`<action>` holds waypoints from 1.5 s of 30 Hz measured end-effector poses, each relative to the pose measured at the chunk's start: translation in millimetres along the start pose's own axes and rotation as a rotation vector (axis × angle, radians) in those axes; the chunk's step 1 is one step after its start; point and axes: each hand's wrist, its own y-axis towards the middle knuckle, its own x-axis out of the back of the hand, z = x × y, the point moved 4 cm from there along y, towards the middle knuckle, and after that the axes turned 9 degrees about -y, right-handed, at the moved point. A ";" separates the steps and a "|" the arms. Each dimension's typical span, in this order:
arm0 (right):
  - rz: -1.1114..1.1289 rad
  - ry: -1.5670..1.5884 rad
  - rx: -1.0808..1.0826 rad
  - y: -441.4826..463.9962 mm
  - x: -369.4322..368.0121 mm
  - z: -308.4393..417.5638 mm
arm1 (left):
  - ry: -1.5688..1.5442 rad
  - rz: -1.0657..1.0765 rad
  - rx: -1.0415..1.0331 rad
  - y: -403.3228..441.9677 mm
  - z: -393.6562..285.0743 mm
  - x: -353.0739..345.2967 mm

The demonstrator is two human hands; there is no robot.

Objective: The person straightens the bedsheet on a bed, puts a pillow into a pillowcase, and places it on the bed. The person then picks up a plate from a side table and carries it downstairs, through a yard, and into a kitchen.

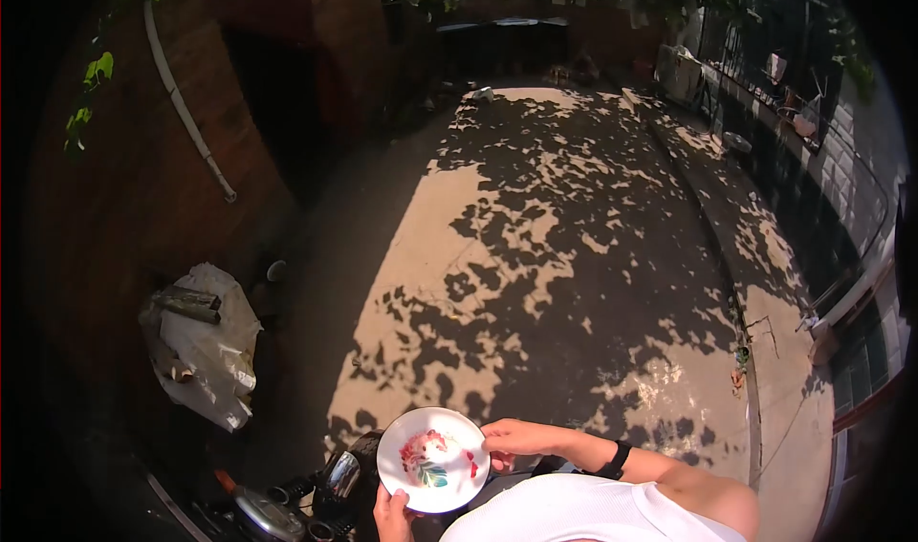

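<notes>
A round white plate [390,461] with a red and green pattern in its middle is held low in front of my body, in the bottom middle of the head view. My left hand [393,516] grips its lower left rim, the thumb lying over the edge. On the right side, my right hand [510,441] has its fingers closed at the rim, some of them hidden under the plate. Small red patches show near the right rim, and I cannot tell whether they are painted or loose.
Left of the plate stands a motorbike, its headlight [266,513] and chrome part [340,475] visible. A white sheet [206,351] with a log-like piece [187,303] on it lies farther left. Leaf shadows cover the concrete yard [421,246]. A raised step edge [703,217] runs along the right.
</notes>
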 end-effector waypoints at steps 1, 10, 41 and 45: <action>-0.002 0.029 0.004 16.4 23.1 9.0 | 0.006 0.024 0.000 33.4 -11.7 -10.0; -0.326 0.390 0.135 111.6 237.6 73.9 | 0.290 0.419 0.025 314.1 -109.2 -144.7; -0.019 0.357 0.179 784.4 771.9 444.3 | 0.168 0.229 -0.001 1106.3 -461.9 -213.8; -0.207 0.558 0.215 845.1 847.5 467.0 | 0.191 0.374 0.006 1228.7 -481.7 -247.5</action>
